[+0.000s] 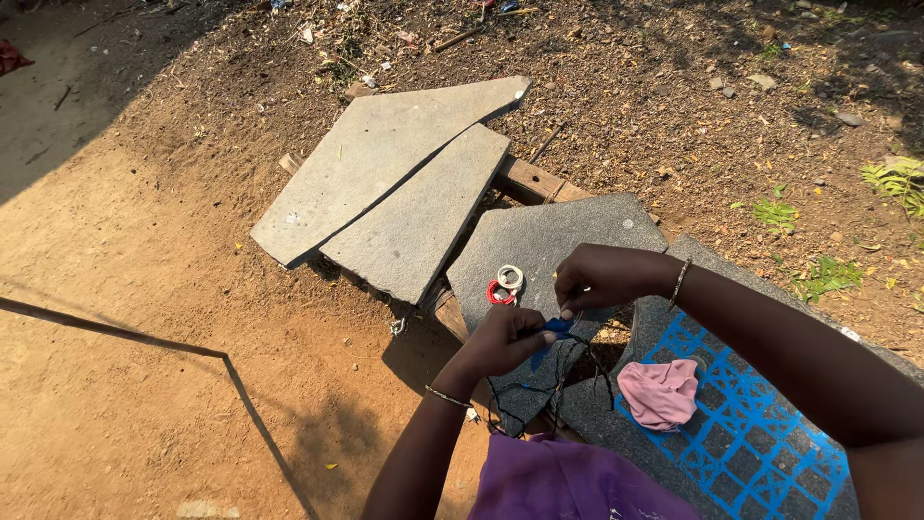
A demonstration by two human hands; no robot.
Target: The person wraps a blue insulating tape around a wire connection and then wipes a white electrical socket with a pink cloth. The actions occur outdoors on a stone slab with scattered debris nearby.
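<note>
**Blue scrap pinched between two hands above grey stone slabs**

Small blue piece (556, 328) held in mid-air over the dark slab (549, 241), just in front of the body. Pinched from below by the left hand (502, 339), fingers curled tight around its lower end. Gripped from above by the right hand (602, 277), fingertips (568, 310) pressed together on the upper edge. Thin black cords (539, 390) trailing down from the blue piece, looping over the slab edge toward the purple garment (563, 481). Thin bangles on both wrists.

Just beyond the hands, on the same dark slab: a red ring and a white ring (503, 284), lying touching, close to the left knuckles but clear of them. To the right, a crumpled pink cloth (660, 393) resting on a blue lattice-patterned surface (760, 453), under the right forearm. Further out, two lighter grey slabs (395, 183) overlapping at an angle, propped on wooden planks (534, 180). All around, reddish bare earth (144, 289), with scattered stones, litter and a few green weeds (828, 274) at the right. Nothing between the hands and the blue piece.
</note>
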